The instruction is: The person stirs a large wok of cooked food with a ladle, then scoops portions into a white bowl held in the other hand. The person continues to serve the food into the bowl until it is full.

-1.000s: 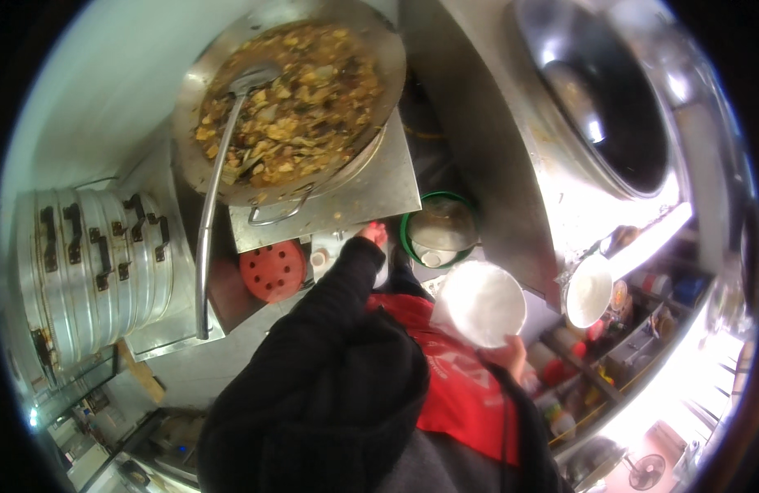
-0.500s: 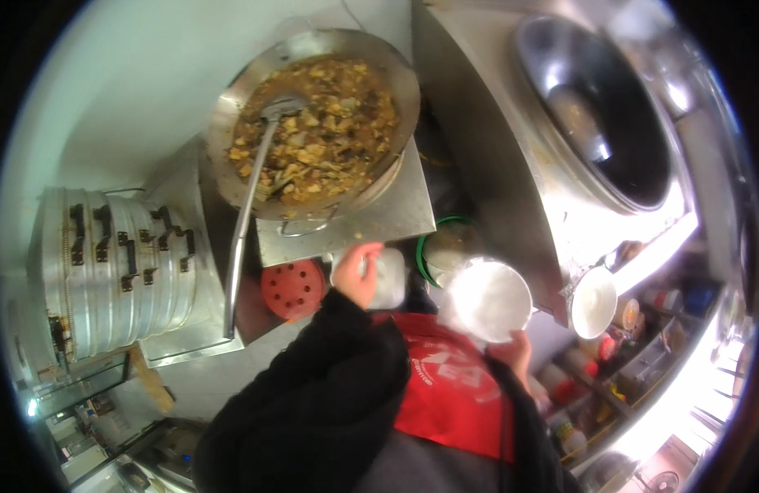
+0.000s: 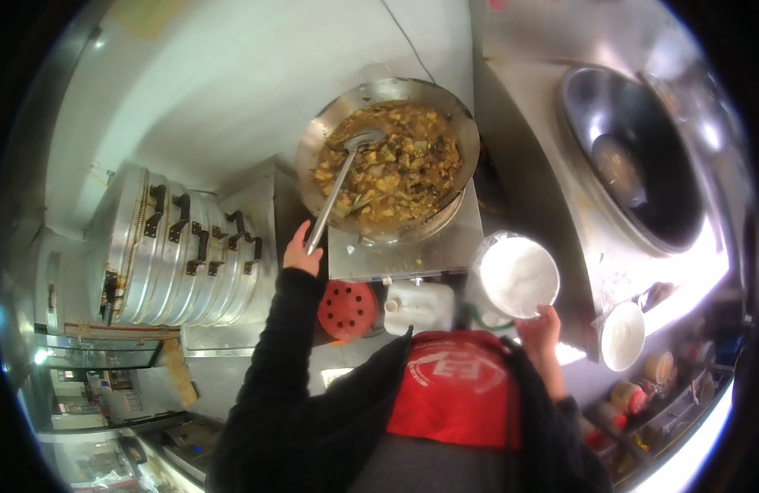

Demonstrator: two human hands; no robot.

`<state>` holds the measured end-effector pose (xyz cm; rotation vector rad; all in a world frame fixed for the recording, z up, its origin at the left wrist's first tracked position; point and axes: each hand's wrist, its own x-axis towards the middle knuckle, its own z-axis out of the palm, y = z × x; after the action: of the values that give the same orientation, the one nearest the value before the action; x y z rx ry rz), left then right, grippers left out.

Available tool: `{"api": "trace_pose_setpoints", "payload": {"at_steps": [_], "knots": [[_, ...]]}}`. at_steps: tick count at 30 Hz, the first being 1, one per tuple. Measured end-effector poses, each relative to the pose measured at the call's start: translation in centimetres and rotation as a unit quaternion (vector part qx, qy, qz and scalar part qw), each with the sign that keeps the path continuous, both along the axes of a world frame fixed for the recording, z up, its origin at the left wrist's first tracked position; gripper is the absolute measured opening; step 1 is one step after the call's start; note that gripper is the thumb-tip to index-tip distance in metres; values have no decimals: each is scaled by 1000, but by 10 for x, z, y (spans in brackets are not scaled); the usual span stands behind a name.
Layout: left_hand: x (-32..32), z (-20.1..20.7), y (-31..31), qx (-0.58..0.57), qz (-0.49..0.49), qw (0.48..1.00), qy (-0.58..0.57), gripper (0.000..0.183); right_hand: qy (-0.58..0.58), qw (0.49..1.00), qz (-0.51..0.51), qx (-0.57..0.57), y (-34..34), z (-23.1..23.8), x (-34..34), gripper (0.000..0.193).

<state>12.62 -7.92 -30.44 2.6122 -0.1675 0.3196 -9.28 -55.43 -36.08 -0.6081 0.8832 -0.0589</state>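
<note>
A large metal wok (image 3: 314,164) holds a brown stew (image 3: 404,168) of chunky pieces. A long-handled wok spatula (image 3: 337,187) rests in it, its blade partly sunk in the food. My left hand (image 3: 303,251) is closed round the lower end of its handle. With my right hand (image 3: 540,327) I grip the near rim of a white bowl (image 3: 519,278), right of the wok's stand. Clear plastic film shows around the bowl, which looks empty inside.
Stacked metal steamer tiers (image 3: 170,255) stand at the left. A red perforated stool (image 3: 347,311) and a white plastic jug (image 3: 418,308) sit below the wok stand (image 3: 396,263). To the right are a big dark wok (image 3: 642,164) and another white bowl (image 3: 622,337).
My left hand has gone from near the white jug up and left to the spatula handle and closed on it. The bowl stays in my right hand. The whole view has shifted.
</note>
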Motion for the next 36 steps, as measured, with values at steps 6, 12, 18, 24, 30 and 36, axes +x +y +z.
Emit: {"api": "trace_pose_setpoints", "payload": {"at_steps": [6,12,18,24,30,36], "knots": [[-8,43,45,-402,100,869,270,60,-58,998,-24,28,-13,30,27,29],[11,51,64,-260,126,908,302,39,-59,997,-32,37,-20,29,37,28],[-13,68,31,-188,117,863,453,16,-41,997,-56,31,-32,16,19,34],[-31,85,-20,-295,34,763,574,14,-29,995,-93,8,-40,14,-10,26],[-42,71,-32,-458,34,652,603,16,-75,995,-69,13,-41,17,10,32],[-73,69,-17,-540,16,622,567,18,-84,996,15,-21,-34,48,65,38]]}}
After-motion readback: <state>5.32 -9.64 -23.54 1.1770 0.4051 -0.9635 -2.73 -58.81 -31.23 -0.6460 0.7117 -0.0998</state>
